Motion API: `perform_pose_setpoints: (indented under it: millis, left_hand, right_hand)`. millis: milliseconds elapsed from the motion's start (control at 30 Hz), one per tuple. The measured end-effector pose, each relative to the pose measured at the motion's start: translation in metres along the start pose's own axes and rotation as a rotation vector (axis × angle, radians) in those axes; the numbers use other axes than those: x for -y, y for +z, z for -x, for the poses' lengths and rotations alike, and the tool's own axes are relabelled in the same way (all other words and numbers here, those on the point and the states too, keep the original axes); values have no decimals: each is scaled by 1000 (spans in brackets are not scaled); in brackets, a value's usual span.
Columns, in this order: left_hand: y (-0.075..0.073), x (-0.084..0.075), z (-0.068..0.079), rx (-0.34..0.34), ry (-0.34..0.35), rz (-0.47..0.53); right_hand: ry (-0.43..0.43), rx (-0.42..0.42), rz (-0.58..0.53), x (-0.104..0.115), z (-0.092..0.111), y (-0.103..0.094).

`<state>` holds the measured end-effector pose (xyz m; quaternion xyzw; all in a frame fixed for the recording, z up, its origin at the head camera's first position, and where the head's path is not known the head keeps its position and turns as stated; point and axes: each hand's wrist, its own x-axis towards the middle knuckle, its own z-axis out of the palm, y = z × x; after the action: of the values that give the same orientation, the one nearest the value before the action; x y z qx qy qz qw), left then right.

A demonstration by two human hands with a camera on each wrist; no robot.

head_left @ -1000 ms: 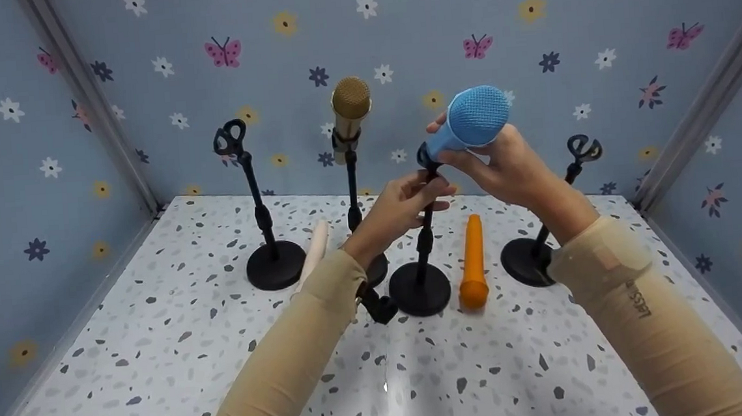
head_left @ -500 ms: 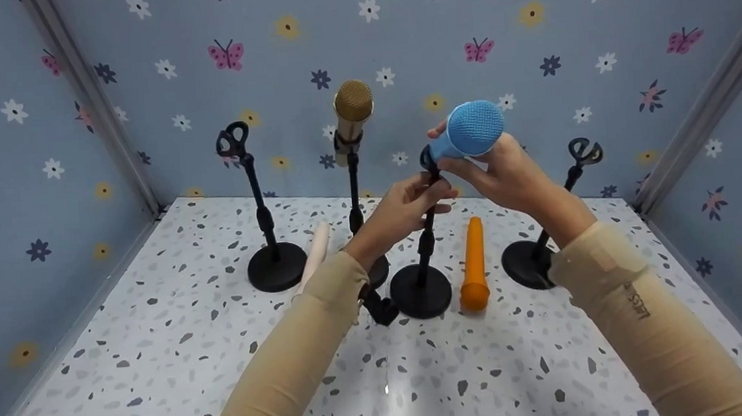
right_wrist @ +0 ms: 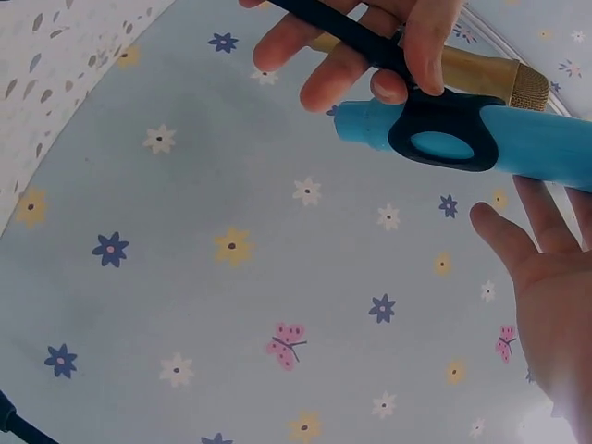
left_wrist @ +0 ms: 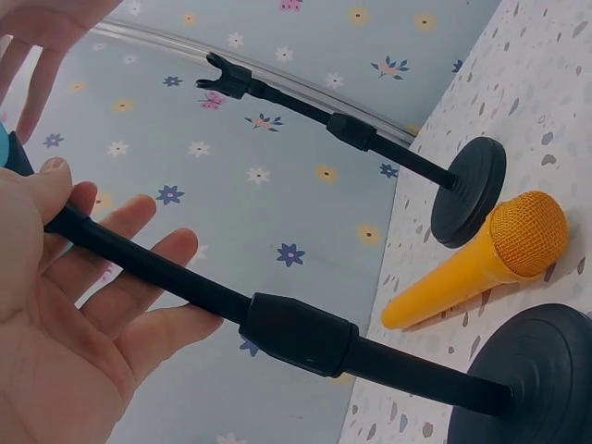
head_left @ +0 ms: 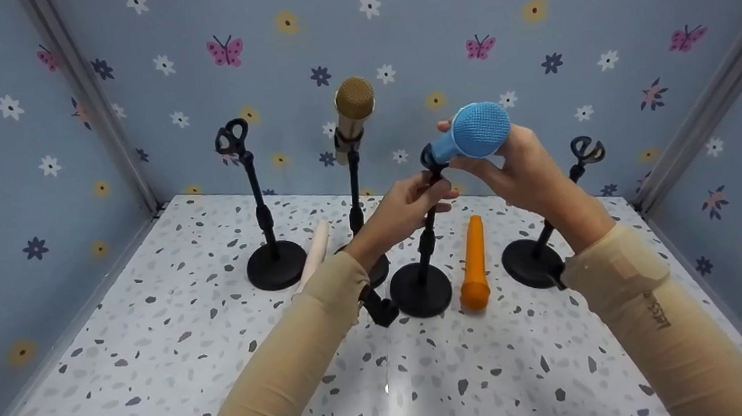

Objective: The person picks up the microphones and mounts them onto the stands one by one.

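Note:
A blue microphone (head_left: 480, 130) sits tilted in the clip (right_wrist: 444, 143) of a black microphone stand (head_left: 424, 246), its mesh head raised toward me. My left hand (head_left: 404, 209) pinches that stand's pole just under the clip; the left wrist view shows the thumb and fingers about the pole (left_wrist: 157, 268). With thumb and fingers, my right hand (head_left: 515, 165) holds the blue microphone near its head. In the right wrist view, the microphone's tail sticks out past the clip. An orange microphone (head_left: 474, 266) lies beside this stand's round base.
A gold microphone (head_left: 354, 105) stands clipped in the stand behind my left hand. Bare stands are at far left (head_left: 275, 265) and right (head_left: 531, 262). A pale microphone (head_left: 315, 251) lies partly hidden by my left sleeve. Patterned walls (head_left: 170, 46) enclose the speckled table (head_left: 159, 353).
The blue microphone has come down a little in the clip. My right hand has lowered with it and shifted slightly right. My left hand stays on the pole.

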<state>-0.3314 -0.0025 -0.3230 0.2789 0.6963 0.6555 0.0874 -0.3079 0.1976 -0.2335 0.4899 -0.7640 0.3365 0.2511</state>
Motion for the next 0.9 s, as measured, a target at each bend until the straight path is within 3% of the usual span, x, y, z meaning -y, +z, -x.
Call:
perform_pose_setpoints:
  millis: [667,900]
  left_hand:
    - [2,2,1,-10,19,-17]
    - [1,1,2,-17,-3,-17]
  right_hand:
    - [84,51,-43,-13,2,9]
    - [117,55,-67,-15,1,11]
